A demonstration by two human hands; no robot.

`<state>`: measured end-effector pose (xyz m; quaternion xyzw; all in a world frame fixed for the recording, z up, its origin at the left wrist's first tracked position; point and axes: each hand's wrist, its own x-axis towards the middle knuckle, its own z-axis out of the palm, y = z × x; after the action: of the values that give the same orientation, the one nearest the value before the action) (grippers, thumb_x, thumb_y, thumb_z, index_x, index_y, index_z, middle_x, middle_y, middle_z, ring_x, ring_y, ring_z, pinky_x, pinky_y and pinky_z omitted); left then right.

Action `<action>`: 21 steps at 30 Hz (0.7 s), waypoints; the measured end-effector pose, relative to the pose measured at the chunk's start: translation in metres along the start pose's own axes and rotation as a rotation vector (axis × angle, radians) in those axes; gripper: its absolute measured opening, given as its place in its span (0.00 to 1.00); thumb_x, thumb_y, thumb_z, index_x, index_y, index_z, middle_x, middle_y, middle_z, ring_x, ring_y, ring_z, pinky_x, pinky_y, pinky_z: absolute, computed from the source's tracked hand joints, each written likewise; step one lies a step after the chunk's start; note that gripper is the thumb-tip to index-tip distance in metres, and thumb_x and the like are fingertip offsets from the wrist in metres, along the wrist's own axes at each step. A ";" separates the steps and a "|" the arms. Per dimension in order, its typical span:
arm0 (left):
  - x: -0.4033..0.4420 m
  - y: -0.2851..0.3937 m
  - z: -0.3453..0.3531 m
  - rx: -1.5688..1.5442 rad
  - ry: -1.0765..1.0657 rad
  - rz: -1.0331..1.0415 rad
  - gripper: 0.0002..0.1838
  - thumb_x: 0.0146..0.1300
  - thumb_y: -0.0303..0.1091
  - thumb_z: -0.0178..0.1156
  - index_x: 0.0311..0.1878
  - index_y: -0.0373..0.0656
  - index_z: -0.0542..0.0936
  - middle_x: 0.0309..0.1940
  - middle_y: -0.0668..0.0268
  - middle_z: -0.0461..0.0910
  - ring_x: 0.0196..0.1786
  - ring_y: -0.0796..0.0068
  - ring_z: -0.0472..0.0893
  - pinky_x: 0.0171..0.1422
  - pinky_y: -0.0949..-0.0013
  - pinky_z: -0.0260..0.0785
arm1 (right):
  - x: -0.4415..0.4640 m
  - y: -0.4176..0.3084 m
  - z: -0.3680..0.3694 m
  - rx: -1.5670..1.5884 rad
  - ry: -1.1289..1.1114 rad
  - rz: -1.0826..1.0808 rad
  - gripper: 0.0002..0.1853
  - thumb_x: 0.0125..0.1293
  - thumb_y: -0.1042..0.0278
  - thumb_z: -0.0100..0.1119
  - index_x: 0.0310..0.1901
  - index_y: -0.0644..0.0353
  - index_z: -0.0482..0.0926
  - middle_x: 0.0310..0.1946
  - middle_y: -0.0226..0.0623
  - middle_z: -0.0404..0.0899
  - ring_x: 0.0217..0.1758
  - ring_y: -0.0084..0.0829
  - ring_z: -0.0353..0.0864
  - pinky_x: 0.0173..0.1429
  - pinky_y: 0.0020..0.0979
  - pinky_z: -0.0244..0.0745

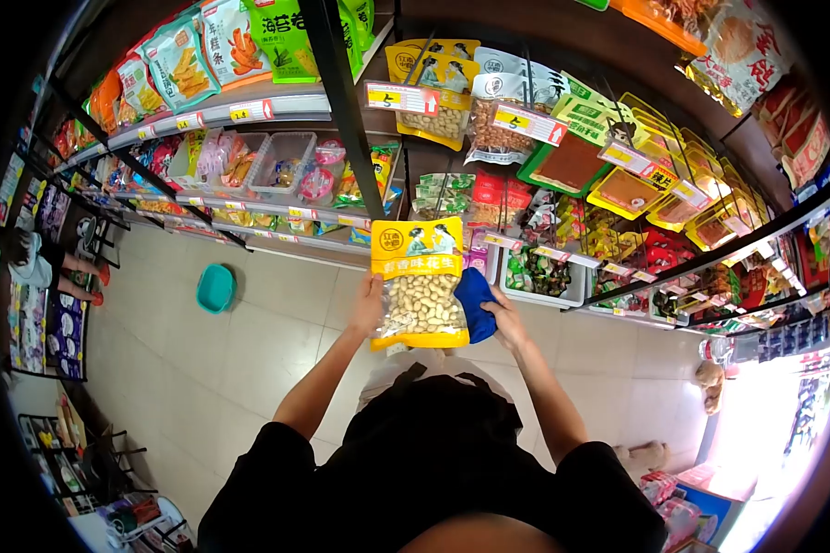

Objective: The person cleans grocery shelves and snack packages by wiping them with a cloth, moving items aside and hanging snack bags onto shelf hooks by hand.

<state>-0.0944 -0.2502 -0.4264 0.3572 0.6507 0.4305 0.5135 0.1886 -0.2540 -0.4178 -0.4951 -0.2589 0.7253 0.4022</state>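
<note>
In front of my body a yellow bag of peanuts (421, 300) is held upright, its clear window showing the nuts. My left hand (369, 302) grips the bag by its left edge, with the fingers partly behind it. A blue cloth (475, 304) is bunched against the bag's right side, partly hidden behind it. Closed around the cloth's outer edge is my right hand (504, 318). Similar yellow peanut bags (438, 92) hang on the rack just beyond, beside a price tag (403, 99).
Hanging snack packs (576, 138) fill the rack ahead and to the right. Shelves of snacks (240, 111) run along the left. A teal basin (216, 288) sits on the tiled floor (277, 304). Another person (46, 263) is at the far left. Bright light enters at the lower right.
</note>
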 end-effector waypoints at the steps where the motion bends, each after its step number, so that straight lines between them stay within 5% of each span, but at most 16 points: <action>1: 0.001 -0.003 0.007 -0.009 0.008 -0.001 0.18 0.77 0.39 0.44 0.59 0.37 0.71 0.46 0.64 0.77 0.43 0.78 0.71 0.50 0.71 0.68 | 0.000 -0.003 0.001 -0.010 -0.006 0.002 0.27 0.64 0.81 0.49 0.66 0.60 0.68 0.61 0.38 0.74 0.63 0.30 0.74 0.66 0.32 0.70; 4: 0.012 -0.019 0.023 -0.163 -0.077 0.162 0.22 0.76 0.45 0.46 0.63 0.40 0.70 0.53 0.65 0.76 0.54 0.76 0.71 0.62 0.71 0.63 | -0.004 -0.014 0.011 0.211 -0.006 0.163 0.27 0.67 0.67 0.56 0.68 0.62 0.66 0.58 0.39 0.76 0.58 0.28 0.77 0.62 0.31 0.73; 7: 0.013 -0.012 0.027 -0.136 -0.154 0.184 0.23 0.76 0.46 0.47 0.64 0.40 0.68 0.56 0.64 0.75 0.58 0.75 0.70 0.66 0.71 0.59 | -0.002 -0.018 0.017 -0.174 -0.036 0.016 0.35 0.60 0.55 0.70 0.64 0.63 0.69 0.54 0.39 0.79 0.55 0.29 0.79 0.60 0.31 0.73; 13: 0.011 -0.003 0.013 -0.112 -0.278 0.081 0.40 0.61 0.39 0.69 0.70 0.42 0.58 0.54 0.61 0.74 0.51 0.74 0.79 0.50 0.70 0.76 | 0.003 -0.012 0.018 -0.237 -0.089 0.048 0.29 0.61 0.65 0.69 0.62 0.61 0.70 0.52 0.34 0.79 0.53 0.26 0.78 0.58 0.29 0.74; 14: 0.009 -0.005 0.009 -0.115 -0.270 0.079 0.40 0.61 0.39 0.69 0.70 0.42 0.58 0.54 0.61 0.74 0.51 0.74 0.79 0.50 0.70 0.76 | 0.006 -0.011 0.020 -0.242 -0.095 0.052 0.29 0.61 0.65 0.69 0.62 0.61 0.70 0.52 0.34 0.79 0.53 0.26 0.78 0.58 0.29 0.74; 16: -0.001 -0.001 -0.002 -0.342 -0.233 -0.264 0.40 0.61 0.36 0.68 0.70 0.41 0.56 0.57 0.61 0.74 0.53 0.74 0.79 0.55 0.69 0.75 | 0.018 -0.004 0.024 -0.201 -0.147 0.084 0.26 0.61 0.65 0.69 0.60 0.61 0.73 0.50 0.33 0.79 0.51 0.25 0.79 0.57 0.29 0.74; 21: -0.005 -0.014 -0.059 -0.316 -0.456 -0.073 0.44 0.60 0.28 0.68 0.73 0.42 0.50 0.60 0.62 0.73 0.58 0.73 0.76 0.62 0.68 0.72 | 0.034 -0.001 0.068 -0.339 -0.211 0.068 0.22 0.62 0.66 0.67 0.57 0.61 0.77 0.46 0.34 0.83 0.50 0.25 0.81 0.57 0.28 0.74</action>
<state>-0.1507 -0.2717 -0.4313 0.3367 0.4552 0.4164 0.7113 0.1196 -0.2234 -0.4088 -0.4853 -0.4013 0.7324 0.2590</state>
